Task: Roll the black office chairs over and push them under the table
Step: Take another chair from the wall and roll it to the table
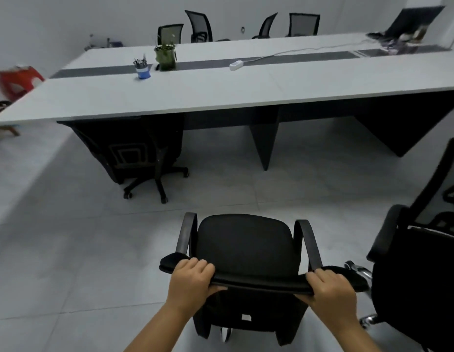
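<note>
A black office chair [246, 247] with curved armrests stands on the tiled floor right in front of me, its seat facing the long white table [220, 95]. My left hand [191, 280] grips the left part of its backrest top, and my right hand [330, 290] grips the right part. Another black chair [137, 153] is tucked under the table's left end, only its back and wheeled base showing. A third black chair [421, 262] stands close on my right, partly cut off by the frame edge.
Dark table legs [265, 146] stand under the middle and right of the table. On top sit a blue pen cup [142, 69], a potted plant [165, 55] and a white power strip [236, 65]. Several chairs [199, 26] line the far side. A red stool [17, 80] is at left.
</note>
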